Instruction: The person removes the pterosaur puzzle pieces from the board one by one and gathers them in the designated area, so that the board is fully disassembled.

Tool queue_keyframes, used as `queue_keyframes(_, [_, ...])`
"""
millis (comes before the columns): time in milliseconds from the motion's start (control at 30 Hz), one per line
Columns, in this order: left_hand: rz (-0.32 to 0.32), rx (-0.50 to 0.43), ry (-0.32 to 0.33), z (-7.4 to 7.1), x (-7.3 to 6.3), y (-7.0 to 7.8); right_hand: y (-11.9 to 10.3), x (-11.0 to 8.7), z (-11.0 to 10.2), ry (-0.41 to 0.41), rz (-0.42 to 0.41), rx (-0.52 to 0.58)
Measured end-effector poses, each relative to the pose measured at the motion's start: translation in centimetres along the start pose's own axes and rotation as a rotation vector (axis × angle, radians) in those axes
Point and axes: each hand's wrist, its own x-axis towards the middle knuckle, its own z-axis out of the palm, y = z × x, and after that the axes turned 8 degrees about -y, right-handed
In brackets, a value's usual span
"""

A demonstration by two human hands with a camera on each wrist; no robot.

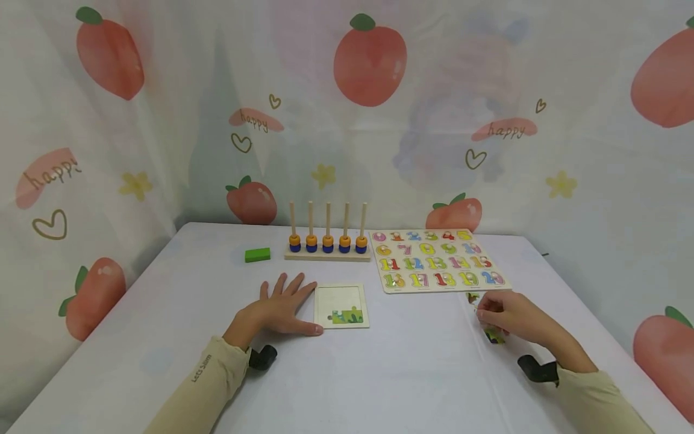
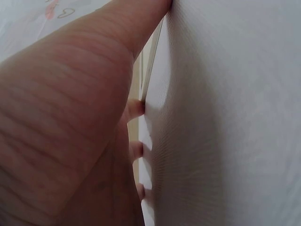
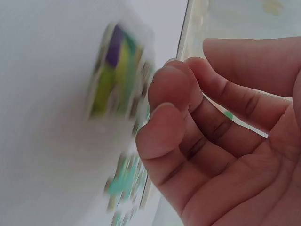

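My left hand (image 1: 284, 307) lies palm down with its fingers spread. Its index finger and thumb reach the left corners of a small white puzzle tray (image 1: 365, 307). Inside the tray, along the bottom right, sit joined green jigsaw pieces (image 1: 348, 316). My right hand (image 1: 512, 316) hovers over loose jigsaw pieces, its fingers loosely bent and nothing visible between thumb and fingertips. One green and purple jigsaw piece (image 3: 115, 75) lies just beyond those fingertips, blurred in the right wrist view. A teal jigsaw piece (image 3: 123, 181) lies farther along the table.
Behind the tray stands a wooden peg rack (image 1: 328, 256) with orange and blue beads on its rods. A green block (image 1: 257, 255) lies left of it. To the right, a number board (image 1: 434, 288) lies near my right hand. A fruit-print curtain (image 1: 368, 150) hangs behind the table.
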Motion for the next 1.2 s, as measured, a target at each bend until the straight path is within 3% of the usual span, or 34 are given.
queue_keyframes(367, [-0.019,0.003,-0.016,0.1,0.0,0.2,-3.4,2.8,1.9,-0.078,-0.131,0.132])
queue_keyframes(800, [-0.019,-0.001,0.006,0.1,0.0,0.3,-8.7,6.1,4.3,-0.150,-0.273,0.139])
queue_keyframes(1200, [-0.018,0.000,0.007,0.1,-0.1,0.3,-11.9,8.8,6.4,-0.203,-0.322,0.138])
